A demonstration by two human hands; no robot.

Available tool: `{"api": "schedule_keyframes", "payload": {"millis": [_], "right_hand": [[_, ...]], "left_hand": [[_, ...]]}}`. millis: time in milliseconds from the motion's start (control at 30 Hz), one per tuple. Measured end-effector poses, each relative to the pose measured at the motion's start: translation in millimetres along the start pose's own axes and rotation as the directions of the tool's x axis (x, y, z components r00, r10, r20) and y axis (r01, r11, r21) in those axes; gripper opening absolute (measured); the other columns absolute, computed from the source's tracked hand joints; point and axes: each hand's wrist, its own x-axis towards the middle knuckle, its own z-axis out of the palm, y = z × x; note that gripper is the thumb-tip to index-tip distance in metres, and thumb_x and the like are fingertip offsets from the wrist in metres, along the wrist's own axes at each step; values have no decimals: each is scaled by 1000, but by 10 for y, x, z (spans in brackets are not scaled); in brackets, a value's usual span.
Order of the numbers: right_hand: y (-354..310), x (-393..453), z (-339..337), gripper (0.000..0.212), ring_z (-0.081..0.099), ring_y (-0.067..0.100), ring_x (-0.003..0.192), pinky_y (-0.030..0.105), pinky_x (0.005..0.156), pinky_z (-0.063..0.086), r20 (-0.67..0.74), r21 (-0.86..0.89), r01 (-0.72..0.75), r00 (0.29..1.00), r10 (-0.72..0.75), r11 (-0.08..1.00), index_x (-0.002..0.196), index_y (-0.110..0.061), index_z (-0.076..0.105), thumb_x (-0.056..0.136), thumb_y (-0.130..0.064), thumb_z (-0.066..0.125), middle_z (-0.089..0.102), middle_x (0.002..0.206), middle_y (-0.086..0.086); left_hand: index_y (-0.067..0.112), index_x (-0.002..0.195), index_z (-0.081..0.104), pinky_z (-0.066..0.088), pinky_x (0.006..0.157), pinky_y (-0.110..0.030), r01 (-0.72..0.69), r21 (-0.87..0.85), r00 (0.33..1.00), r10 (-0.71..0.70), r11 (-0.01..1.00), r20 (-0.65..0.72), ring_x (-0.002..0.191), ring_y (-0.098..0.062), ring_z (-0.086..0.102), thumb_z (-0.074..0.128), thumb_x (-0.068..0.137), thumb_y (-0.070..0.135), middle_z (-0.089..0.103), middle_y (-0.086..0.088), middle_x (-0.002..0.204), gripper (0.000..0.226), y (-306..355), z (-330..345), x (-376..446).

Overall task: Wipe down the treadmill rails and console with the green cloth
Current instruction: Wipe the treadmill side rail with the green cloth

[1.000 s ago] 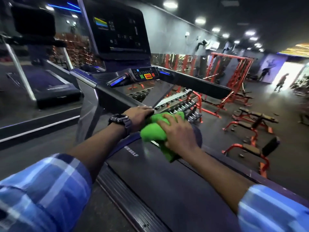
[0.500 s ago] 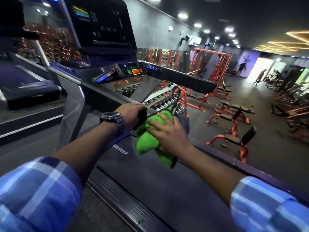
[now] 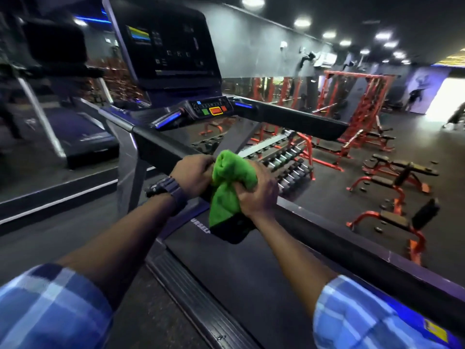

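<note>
The green cloth [image 3: 230,180] is bunched up between both hands at the near end of the treadmill's left rail [image 3: 161,147]. My left hand [image 3: 192,173], with a dark watch on its wrist, grips the cloth's left side at the rail end. My right hand [image 3: 256,195] grips the cloth from the right and below, and a loose flap hangs down over the belt [image 3: 251,273]. Beyond stand the button panel [image 3: 211,109] and the tall dark console screen [image 3: 171,46]. The right rail [image 3: 289,119] runs out to the right, untouched.
A second treadmill [image 3: 83,139] stands to the left on a raised step. A dumbbell rack [image 3: 284,162] and several red benches [image 3: 392,177] and racks [image 3: 357,104] fill the floor to the right. A person walks far off by the bright doorway [image 3: 448,99].
Both hands have lifted the cloth off the rail end and gathered it into a taller bunch. My right hand has shifted from on top of the cloth to under its right side.
</note>
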Motion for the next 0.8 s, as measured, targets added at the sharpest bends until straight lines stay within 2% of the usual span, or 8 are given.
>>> {"api": "schedule_keyframes", "payload": {"millis": [200,367,467,567,600,667,733,800], "right_hand": [[41,-260,92,52,61,27,108,43,95,48,-82,603,-410,821,565,684,119,-8,60,79,-40,61,65,116,10],[79,-308,-25,51,65,14,105,37,95,53,357,713,-701,387,850,19,126,-18,64,92,-55,56,66,122,-3],[377,-103,-34,45,72,17,74,30,66,60,732,612,-709,340,591,-351,88,-13,77,95,-47,49,76,90,5],[688,-323,22,61,70,0,64,18,60,56,832,533,-774,407,376,-342,82,-21,74,49,-72,78,73,67,-15],[796,-430,157,92,69,-6,73,14,70,55,895,438,-830,367,254,-346,101,-24,64,32,-83,77,73,72,-24],[760,-487,183,108,63,-14,94,15,99,45,958,260,-892,287,-20,-371,130,-7,45,53,-75,79,67,118,-15],[564,-355,-172,106,54,-26,90,4,105,30,967,220,-895,252,-33,-388,144,10,22,76,-54,74,18,149,9],[517,-294,-287,71,58,0,101,3,109,24,967,256,-878,240,91,-405,136,14,40,87,-33,62,28,144,22]], "left_hand": [[10,82,64,47,67,-40,152,30,975,-145,988,-171,82,-33,64,29,90,47,70,-13,83,51,578,291,-162],[15,96,66,49,77,-43,288,32,939,-275,957,-206,94,-30,65,18,87,61,72,-11,97,68,782,470,-244],[21,105,67,50,84,-43,343,63,926,-327,937,-189,105,-30,63,25,89,58,71,-10,108,58,817,484,-213],[21,118,64,47,96,-41,337,137,937,-317,932,-147,119,-26,57,30,89,50,64,-6,124,53,875,473,-202],[19,120,64,46,99,-40,324,153,943,-305,934,-134,121,-24,55,32,88,47,61,-5,128,52,900,478,-200],[16,121,62,44,102,-38,294,198,954,-273,935,-125,125,-21,52,37,86,41,59,-3,132,50,934,493,-214],[15,122,62,42,104,-34,284,214,957,-261,935,-128,127,-18,50,39,85,39,58,-4,133,50,973,514,-231],[14,123,61,40,105,-32,281,208,957,-258,937,-129,129,-17,48,39,85,38,57,-4,134,50,995,527,-246]]}}
